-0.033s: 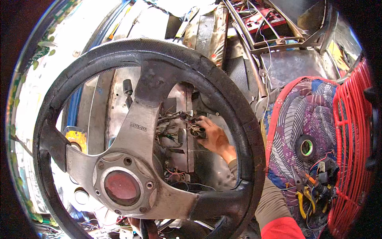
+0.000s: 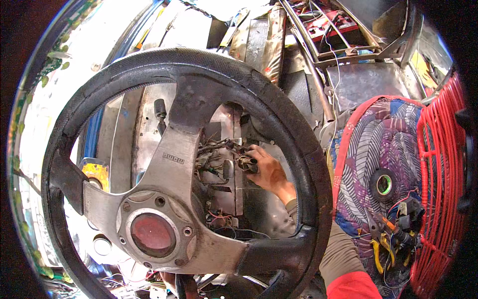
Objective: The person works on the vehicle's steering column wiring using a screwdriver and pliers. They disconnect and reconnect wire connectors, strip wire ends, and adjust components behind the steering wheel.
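The wiring looks well short of finished: a tangled bundle of thin dark wires [image 2: 213, 148] hangs open just left of the right hand [image 2: 271, 173], and more loose red and pale wires [image 2: 220, 217] lie below and left of it. No finished joint can be made out, so what is done is hard to judge; sorting and securing the strands seems to remain.

The right hand reaches in behind a black-rimmed, metal-spoked steering wheel [image 2: 174, 175]. Its thumb and fingers are bent and closed round a small dark plug-like piece [image 2: 247, 163] at the bundle's right end — the exact grip is partly hidden. The left hand cannot be made out with certainty; a brown patch under the wheel hub may be part of it, and whether it is open I cannot tell.

To the right of the right hand, on a purple-and-grey patterned cushion [image 2: 366, 129], lie a round black tape roll [image 2: 384, 185] and, lower down, yellow-handled pliers [image 2: 382, 253] — both well apart from the fingers.
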Demonstrator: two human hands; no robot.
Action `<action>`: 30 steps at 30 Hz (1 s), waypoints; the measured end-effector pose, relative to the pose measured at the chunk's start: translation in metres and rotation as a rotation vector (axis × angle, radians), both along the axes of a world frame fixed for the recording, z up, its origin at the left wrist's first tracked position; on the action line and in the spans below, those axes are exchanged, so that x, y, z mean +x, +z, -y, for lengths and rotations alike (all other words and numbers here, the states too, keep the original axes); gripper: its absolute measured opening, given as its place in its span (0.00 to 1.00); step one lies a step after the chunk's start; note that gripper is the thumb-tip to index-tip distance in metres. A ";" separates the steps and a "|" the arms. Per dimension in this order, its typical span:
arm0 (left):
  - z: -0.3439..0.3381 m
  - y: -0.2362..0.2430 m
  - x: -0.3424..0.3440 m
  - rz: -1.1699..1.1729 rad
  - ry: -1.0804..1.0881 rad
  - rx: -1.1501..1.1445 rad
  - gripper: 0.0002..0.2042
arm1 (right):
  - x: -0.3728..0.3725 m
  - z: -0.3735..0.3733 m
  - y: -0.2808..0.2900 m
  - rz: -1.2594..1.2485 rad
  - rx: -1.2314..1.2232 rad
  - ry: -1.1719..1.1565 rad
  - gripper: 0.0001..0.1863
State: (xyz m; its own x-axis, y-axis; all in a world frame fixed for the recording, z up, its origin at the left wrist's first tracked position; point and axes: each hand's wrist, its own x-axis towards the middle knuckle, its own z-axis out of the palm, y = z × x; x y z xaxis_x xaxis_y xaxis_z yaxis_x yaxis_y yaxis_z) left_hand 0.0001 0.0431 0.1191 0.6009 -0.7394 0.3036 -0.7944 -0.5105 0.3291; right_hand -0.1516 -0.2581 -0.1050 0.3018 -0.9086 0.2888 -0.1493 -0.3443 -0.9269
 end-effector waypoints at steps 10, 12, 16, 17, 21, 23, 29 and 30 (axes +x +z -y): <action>0.018 -0.008 -0.005 0.009 -0.013 0.006 0.05 | 0.004 0.006 0.011 0.116 -0.052 -0.100 0.31; 0.019 -0.009 -0.006 0.011 -0.009 0.011 0.05 | 0.004 0.007 0.010 0.158 -0.013 -0.054 0.31; 0.020 -0.010 -0.006 0.014 -0.012 0.016 0.05 | 0.005 0.006 0.011 0.165 0.010 -0.085 0.30; 0.020 -0.010 -0.007 0.016 -0.012 0.016 0.05 | 0.005 0.007 0.011 0.146 -0.036 -0.110 0.30; 0.022 -0.010 -0.009 0.018 -0.013 0.024 0.06 | 0.002 0.006 0.011 0.148 0.026 -0.016 0.34; 0.022 -0.010 -0.010 0.022 -0.014 0.026 0.06 | -0.001 0.007 0.009 0.096 0.018 0.019 0.36; 0.021 -0.012 -0.011 0.026 -0.018 0.033 0.06 | -0.012 0.028 -0.008 -0.067 0.063 -0.006 0.32; 0.021 -0.013 -0.011 0.026 -0.014 0.029 0.06 | -0.011 0.039 -0.008 -0.012 0.042 -0.069 0.30</action>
